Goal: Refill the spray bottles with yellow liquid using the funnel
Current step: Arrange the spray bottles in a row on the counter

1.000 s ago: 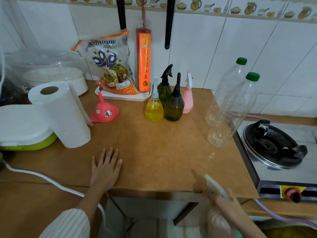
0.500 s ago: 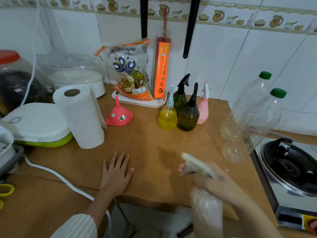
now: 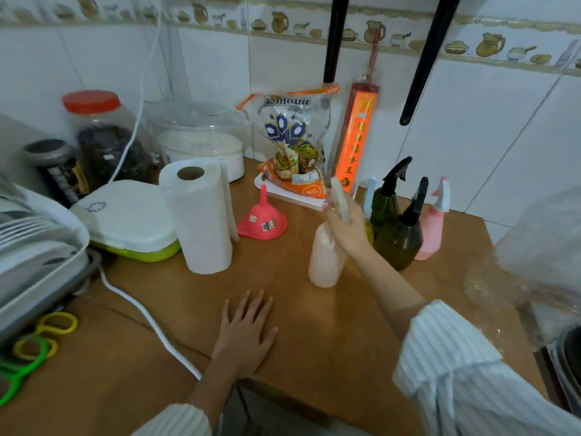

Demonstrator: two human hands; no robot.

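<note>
My right hand grips the neck of a pale translucent spray bottle, which is upright at the middle of the wooden counter; its white trigger head sticks up above my fingers. My left hand rests flat on the counter near the front edge. A pink funnel lies mouth down to the left of the bottle. Behind my right hand stand two dark green spray bottles, a pink one and a yellow one with a blue head, mostly hidden.
A paper towel roll stands left of the funnel. A white box with green base, jars and a dish rack crowd the left. A snack bag leans at the wall. A blurred clear plastic bottle fills the right. A white cable crosses the counter.
My right hand has carried the pale spray bottle up from below the counter edge and forward to the middle of the counter. My left hand stayed flat. The view swung left.
</note>
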